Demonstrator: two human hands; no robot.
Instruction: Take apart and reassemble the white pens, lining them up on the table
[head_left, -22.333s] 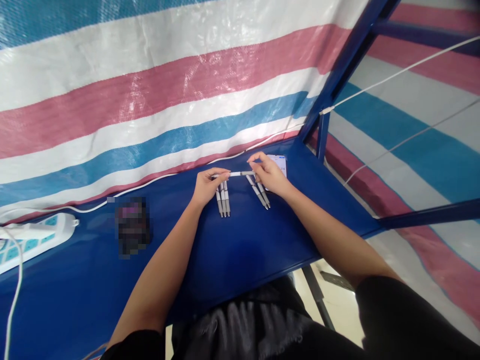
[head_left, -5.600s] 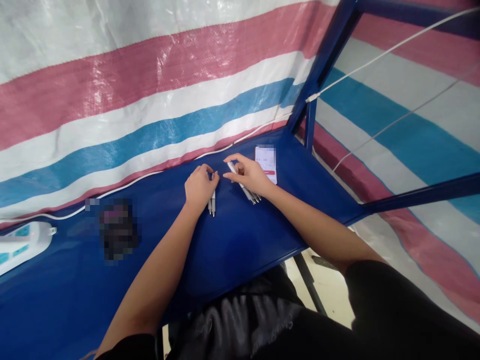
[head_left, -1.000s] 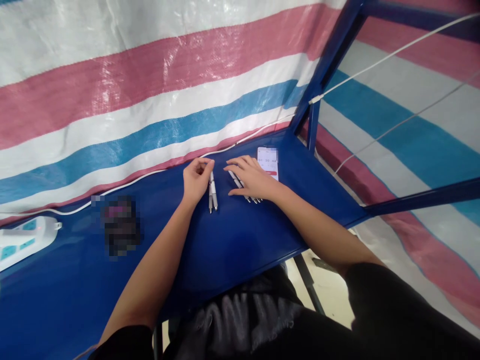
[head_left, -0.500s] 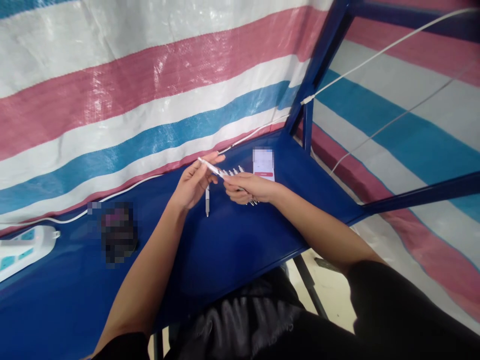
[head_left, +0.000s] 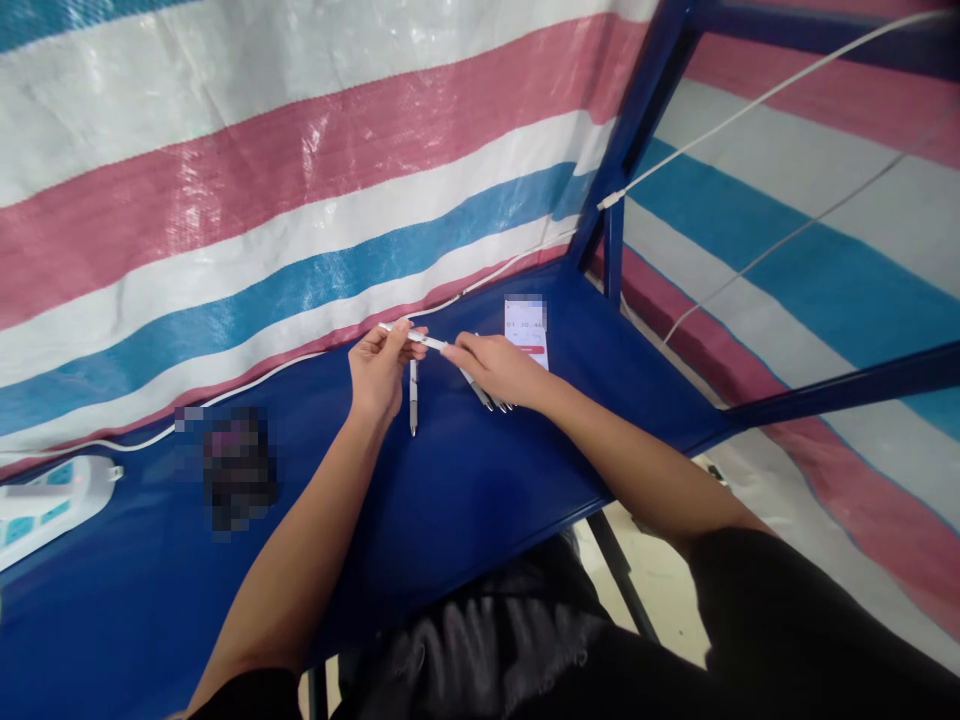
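Pinched in closed fingertips of left grip (head_left: 377, 375) and right grip (head_left: 495, 364), the slim white plastic pen (head_left: 432, 342) looks light, stiff, slick, best held mid-barrel.

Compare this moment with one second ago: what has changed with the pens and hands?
One of the two pens by the left hand is now lifted in its fingers; the other pen stays on the table. The right hand has left the grouped pens for the lifted pen's far end. Phone and power strip: unmoved.
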